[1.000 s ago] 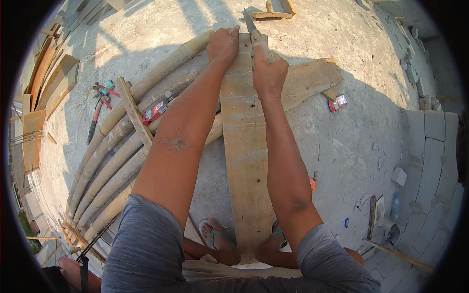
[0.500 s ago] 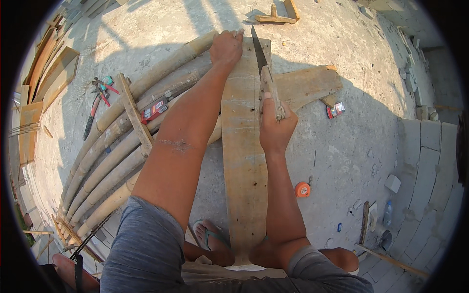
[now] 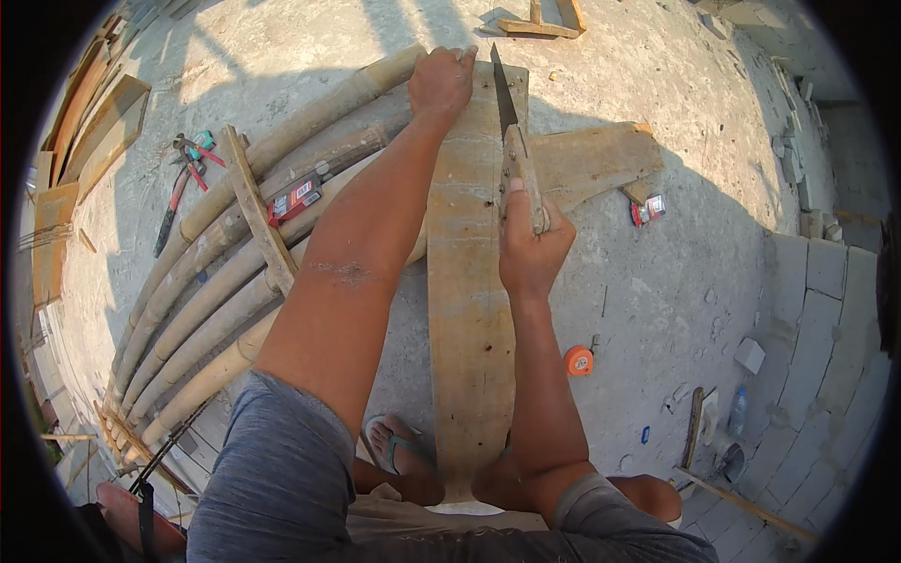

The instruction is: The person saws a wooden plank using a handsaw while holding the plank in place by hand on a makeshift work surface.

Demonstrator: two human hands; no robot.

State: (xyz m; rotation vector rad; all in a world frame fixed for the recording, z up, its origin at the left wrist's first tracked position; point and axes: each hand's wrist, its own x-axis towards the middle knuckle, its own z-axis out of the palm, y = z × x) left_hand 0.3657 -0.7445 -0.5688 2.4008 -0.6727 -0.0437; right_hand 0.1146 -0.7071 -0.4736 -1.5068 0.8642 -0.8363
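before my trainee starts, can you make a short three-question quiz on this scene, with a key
1. Pick one: which holds the handsaw, the left grip or the right grip?

2. Fill in the colour: the round tape measure to the right of the long board is mostly ____.

3. True or false: a thin wooden strip lies across the bamboo poles.

Key:
1. The right grip, closed around the handle.
2. Orange.
3. True; it lies over them, crosswise.
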